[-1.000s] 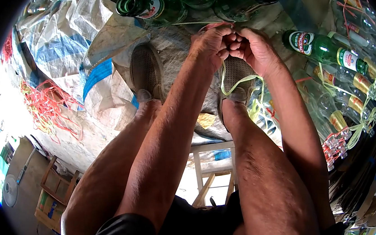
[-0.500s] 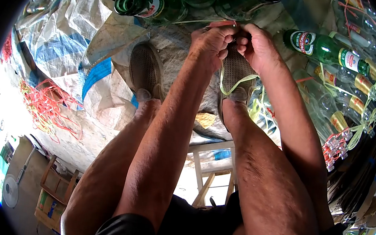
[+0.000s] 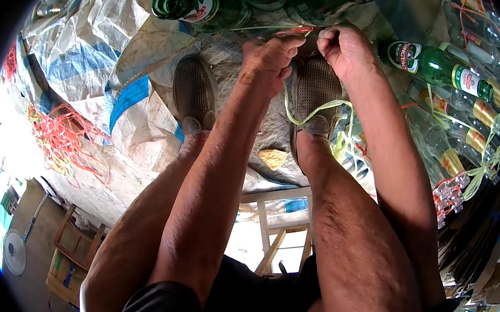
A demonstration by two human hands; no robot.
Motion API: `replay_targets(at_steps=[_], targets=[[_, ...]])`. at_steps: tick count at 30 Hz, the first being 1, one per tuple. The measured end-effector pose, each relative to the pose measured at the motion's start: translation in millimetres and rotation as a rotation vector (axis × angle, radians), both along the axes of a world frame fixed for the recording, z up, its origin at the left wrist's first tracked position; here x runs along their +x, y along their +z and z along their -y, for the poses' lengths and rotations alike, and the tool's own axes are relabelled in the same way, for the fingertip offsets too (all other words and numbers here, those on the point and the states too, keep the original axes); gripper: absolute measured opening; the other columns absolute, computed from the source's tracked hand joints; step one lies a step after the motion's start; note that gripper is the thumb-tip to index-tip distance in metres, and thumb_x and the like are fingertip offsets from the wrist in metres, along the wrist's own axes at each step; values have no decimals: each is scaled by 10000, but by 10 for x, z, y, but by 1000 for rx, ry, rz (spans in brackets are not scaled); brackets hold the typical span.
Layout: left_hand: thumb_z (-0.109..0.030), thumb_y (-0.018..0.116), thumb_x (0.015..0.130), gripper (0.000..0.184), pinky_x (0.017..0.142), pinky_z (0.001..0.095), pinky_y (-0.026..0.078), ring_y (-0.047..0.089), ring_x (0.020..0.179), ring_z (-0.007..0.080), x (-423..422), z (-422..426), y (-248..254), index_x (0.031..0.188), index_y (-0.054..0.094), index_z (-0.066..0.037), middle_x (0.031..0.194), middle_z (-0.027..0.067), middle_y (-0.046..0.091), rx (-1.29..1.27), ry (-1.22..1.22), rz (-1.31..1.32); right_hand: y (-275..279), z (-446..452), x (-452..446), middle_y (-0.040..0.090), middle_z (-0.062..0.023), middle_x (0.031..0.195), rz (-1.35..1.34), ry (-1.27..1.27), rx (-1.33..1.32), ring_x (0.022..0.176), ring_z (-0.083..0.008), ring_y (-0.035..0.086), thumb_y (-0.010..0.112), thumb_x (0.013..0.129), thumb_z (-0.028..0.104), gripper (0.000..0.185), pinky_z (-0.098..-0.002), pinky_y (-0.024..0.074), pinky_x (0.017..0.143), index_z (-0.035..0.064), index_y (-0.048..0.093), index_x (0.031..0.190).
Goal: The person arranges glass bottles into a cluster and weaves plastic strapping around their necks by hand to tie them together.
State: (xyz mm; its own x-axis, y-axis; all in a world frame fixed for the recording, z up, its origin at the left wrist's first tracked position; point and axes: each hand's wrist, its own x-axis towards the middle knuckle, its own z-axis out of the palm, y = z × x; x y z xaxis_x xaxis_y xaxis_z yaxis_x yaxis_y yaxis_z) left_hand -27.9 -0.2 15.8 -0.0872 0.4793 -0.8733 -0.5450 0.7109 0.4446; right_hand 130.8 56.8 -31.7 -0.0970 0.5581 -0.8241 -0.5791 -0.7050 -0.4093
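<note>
Several green bottles (image 3: 222,10) stand or lean together at the top, with a pale strap and a bit of red strap beside them. My left hand (image 3: 269,58) is closed on a yellow-green strap (image 3: 290,116), which hangs from it in a loop over my right shoe (image 3: 317,90). Close by on the right, my right hand (image 3: 343,48) has its fingers bent and pinched near the bottles' lower edge; what it holds, if anything, is too small to make out. A gap separates the two hands.
A green bottle (image 3: 436,67) lies at the right beside tied clear bottles (image 3: 451,158). Red straps (image 3: 68,141) lie in a tangle at the left, near a crumpled white and blue sheet (image 3: 87,38). A wooden frame (image 3: 263,217) is behind my feet.
My hands have moved apart, the left toward the left and the right slightly up. The yellow-green strap has shifted left with my left hand.
</note>
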Motion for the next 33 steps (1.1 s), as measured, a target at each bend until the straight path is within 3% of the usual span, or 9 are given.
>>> replay_targets(at_steps=[3,6,9,14,15,24,33], targets=[[-73,845,877,176,480,270,195,330,485,43,-5,-6,21,825,689,-137,650,-89,504,5,-5,2,150,16,-64,534,-73,738,110,-4,-40,623,-178,530,540,948,-45,122,-294,514,567,20,511,849],[-76,848,880,180,475,271,194,329,483,45,2,-9,53,815,691,-138,652,-91,506,-4,-14,7,130,21,-50,545,-82,749,110,6,-26,638,-183,546,542,952,-43,117,-305,530,571,12,515,852],[-80,850,884,163,472,267,197,333,485,44,7,24,27,822,709,-136,653,-94,507,9,-2,-1,-26,17,20,625,-92,789,43,0,4,632,-182,623,602,940,-7,22,-349,626,560,1,599,919],[-93,851,891,117,478,258,211,354,501,40,60,55,68,875,741,-130,657,-94,510,-11,23,-43,-8,46,17,633,-85,797,90,25,27,655,-194,652,636,940,22,45,-371,652,589,14,608,905],[-109,839,885,126,462,272,281,463,537,73,40,87,49,984,799,-42,711,-24,612,51,39,-21,-14,64,24,635,-84,799,100,29,29,661,-196,659,647,941,31,56,-377,657,594,16,610,902],[-171,838,899,181,442,283,292,439,502,77,84,248,-87,824,714,-64,701,-7,611,62,29,-30,85,173,60,655,-85,834,33,104,97,693,-212,698,715,972,114,148,-376,674,628,10,628,913],[-118,839,871,130,453,278,308,459,519,79,80,217,-12,926,767,-25,731,-3,626,82,96,-44,15,147,-35,705,-121,900,179,55,115,715,-230,726,709,943,64,117,-402,687,639,-23,665,1009]])
